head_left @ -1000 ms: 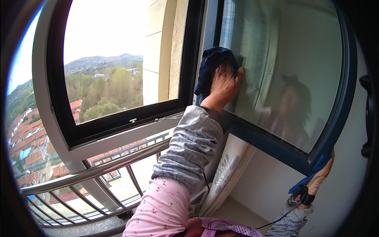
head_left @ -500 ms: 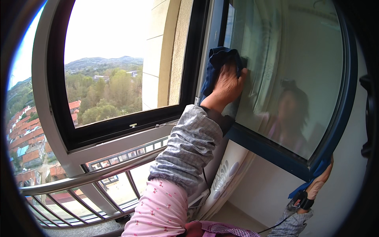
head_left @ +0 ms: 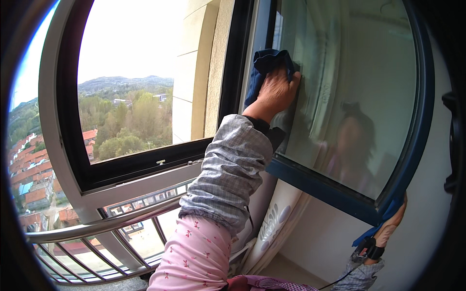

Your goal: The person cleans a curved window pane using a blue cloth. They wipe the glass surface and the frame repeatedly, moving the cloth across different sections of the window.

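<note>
Wiping is the step in hand: the left hand (head_left: pixel 275 92) presses a dark blue cloth (head_left: pixel 264 68) flat against the glass pane (head_left: pixel 349 97) of the opened window sash, fingers spread over the bunched fabric near the pane's upper inner corner. The right hand (head_left: pixel 391 225), low and well apart from the left, grips the blue sash frame (head_left: pixel 340 194) at its lower outer corner, fingers curled around the edge as if to steady it. Judging by the cloth's place, most of the pane lies below and to the right of the left hand, so the next stroke likely calls for a sweep that way, with steady pressure and the sash held firm. Just left of the cloth runs the dark window frame (head_left: pixel 233 77), which limits travel there. Beyond the open window, below the left forearm, a metal railing (head_left: pixel 97 228) guards the drop.
</note>
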A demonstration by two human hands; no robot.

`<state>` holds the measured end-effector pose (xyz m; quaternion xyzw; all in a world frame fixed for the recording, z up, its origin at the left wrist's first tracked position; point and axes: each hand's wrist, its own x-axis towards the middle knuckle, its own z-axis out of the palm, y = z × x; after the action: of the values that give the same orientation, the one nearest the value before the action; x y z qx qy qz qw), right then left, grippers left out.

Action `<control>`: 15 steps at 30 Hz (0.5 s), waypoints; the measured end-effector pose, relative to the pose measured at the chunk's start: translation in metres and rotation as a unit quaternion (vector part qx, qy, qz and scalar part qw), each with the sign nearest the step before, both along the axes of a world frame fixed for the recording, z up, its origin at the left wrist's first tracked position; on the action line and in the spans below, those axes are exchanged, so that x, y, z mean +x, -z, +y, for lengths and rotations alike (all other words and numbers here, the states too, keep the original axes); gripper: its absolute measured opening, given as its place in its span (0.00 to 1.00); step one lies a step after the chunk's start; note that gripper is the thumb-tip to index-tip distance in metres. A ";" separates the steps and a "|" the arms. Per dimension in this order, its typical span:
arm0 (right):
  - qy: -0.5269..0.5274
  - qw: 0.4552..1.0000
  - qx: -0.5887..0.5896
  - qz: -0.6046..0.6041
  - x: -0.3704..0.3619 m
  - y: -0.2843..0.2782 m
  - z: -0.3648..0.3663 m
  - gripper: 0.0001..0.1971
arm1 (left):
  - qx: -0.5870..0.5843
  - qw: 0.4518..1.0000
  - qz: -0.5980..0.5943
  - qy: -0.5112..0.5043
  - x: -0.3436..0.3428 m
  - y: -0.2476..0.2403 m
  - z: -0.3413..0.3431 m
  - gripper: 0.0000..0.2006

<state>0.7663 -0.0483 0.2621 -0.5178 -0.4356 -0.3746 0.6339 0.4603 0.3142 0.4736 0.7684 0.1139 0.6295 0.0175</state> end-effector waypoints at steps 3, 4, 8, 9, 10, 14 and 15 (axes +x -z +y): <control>0.028 0.999 -0.011 0.045 -0.004 0.000 0.000 0.46 | 0.005 1.000 -0.023 0.002 0.001 0.020 -0.010 0.35; 0.019 0.999 -0.006 0.027 -0.005 0.000 0.000 0.44 | 0.006 0.999 -0.013 -0.036 0.003 0.040 -0.016 0.35; 0.004 0.999 0.003 -0.045 -0.004 0.004 0.000 0.43 | 0.052 0.998 0.030 -0.006 0.003 0.074 -0.016 0.33; 0.008 1.000 0.002 -0.020 -0.002 0.005 0.000 0.43 | 0.026 0.999 0.041 0.026 0.003 0.068 -0.012 0.32; 0.013 1.000 0.002 0.004 0.000 0.006 0.000 0.43 | 0.047 0.998 0.032 0.019 0.003 0.053 -0.006 0.32; 0.018 1.000 0.008 0.002 0.005 0.007 0.000 0.42 | 0.094 0.995 -0.009 0.022 0.009 -0.030 0.013 0.36; 0.021 1.000 0.002 -0.011 0.003 0.007 0.001 0.41 | 0.089 0.996 -0.020 0.012 0.009 -0.049 0.018 0.36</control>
<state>0.7690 -0.0474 0.2554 -0.5213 -0.4307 -0.3944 0.6222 0.4696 0.3320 0.5221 0.7554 0.0479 0.6522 -0.0412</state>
